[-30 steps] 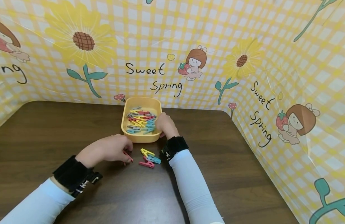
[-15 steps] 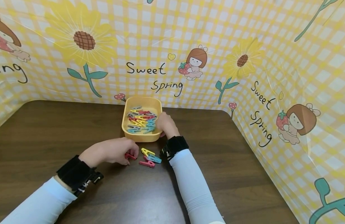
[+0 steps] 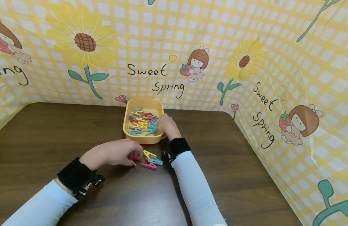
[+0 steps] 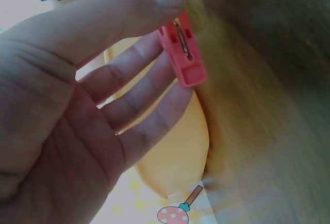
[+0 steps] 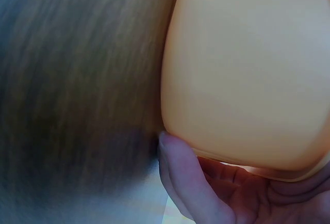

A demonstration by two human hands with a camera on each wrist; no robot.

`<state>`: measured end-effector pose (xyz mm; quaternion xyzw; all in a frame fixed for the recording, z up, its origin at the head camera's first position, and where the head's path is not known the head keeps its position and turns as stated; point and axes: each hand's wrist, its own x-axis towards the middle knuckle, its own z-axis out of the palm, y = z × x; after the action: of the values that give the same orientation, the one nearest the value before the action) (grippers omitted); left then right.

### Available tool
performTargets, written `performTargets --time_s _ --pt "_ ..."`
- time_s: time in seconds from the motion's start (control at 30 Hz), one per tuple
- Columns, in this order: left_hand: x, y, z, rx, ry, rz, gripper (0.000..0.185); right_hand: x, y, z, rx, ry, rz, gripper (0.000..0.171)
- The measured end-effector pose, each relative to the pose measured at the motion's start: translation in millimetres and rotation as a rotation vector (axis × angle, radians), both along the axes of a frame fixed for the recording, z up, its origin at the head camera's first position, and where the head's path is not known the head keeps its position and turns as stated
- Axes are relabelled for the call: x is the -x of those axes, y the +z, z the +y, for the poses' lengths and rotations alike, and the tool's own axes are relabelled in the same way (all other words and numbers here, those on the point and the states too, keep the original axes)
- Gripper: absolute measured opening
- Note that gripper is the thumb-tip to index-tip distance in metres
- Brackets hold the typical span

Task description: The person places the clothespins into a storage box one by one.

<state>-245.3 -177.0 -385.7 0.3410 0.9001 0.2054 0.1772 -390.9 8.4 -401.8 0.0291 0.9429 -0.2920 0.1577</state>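
Observation:
My left hand (image 3: pixel 113 153) pinches a red clothespin (image 4: pixel 184 53) between thumb and fingers, low over the table. In the left wrist view its metal spring shows, and the other fingers spread behind it. Just right of that hand lies a small group: a yellow clothespin (image 3: pixel 149 153), a blue clothespin (image 3: pixel 155 160) and a red clothespin (image 3: pixel 148 166), with more red under the blue one. My right hand (image 3: pixel 169 126) grips the right side of a yellow plastic box (image 3: pixel 144 140), thumb against its outer wall in the right wrist view. Inside the box lie several red, yellow, blue and grey clothespins (image 3: pixel 141 123).
The brown wooden table (image 3: pixel 224 175) runs back to a yellow checked cloth (image 3: pixel 145 40) printed with flowers, which stands as a wall behind and on the right. The box sits close to that back cloth. Black straps (image 3: pixel 178 145) circle both wrists.
My left hand has shifted slightly right, closer to the loose clothespins, and the red clothespin in its fingers has turned flatter. The right hand and the box have stayed put.

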Motion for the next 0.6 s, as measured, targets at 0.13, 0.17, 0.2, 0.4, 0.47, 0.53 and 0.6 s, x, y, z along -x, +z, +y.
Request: performTargets --time_s 0.13,0.17,0.2,0.4,0.47,0.53,0.6 --pt "-1.5 5.4 -1.0 -0.023 -0.016 0.056 0.021 3.7 0.8 -2.7 -0.02 -0.003 -0.007 0.043" --pt "-2.2 7.3 -1.3 -0.031 -0.018 0.067 0.022 4.3 1.1 -3.1 -0.021 -0.005 -0.009 0.044" --pt "-2.8 9.2 -1.8 -0.042 -0.023 0.081 0.022 4.5 1.5 -3.3 -0.022 -0.004 -0.014 0.045" --pt "-2.6 16.4 -6.7 -0.087 -0.002 0.117 0.026 5.2 -0.2 -3.4 -0.019 -0.013 -0.028 0.043" --pt "-1.2 17.9 -8.9 -0.089 0.022 0.129 0.028 4.7 -0.8 -2.8 -0.016 -0.006 -0.026 0.044" --pt "1.4 20.0 -10.9 -0.098 0.035 0.152 0.028 2.9 -0.5 -1.8 -0.009 0.001 -0.02 0.043" --pt "5.1 24.2 -12.5 -0.108 0.05 0.169 0.028 3.0 -1.7 -2.5 -0.016 0.003 -0.014 0.041"
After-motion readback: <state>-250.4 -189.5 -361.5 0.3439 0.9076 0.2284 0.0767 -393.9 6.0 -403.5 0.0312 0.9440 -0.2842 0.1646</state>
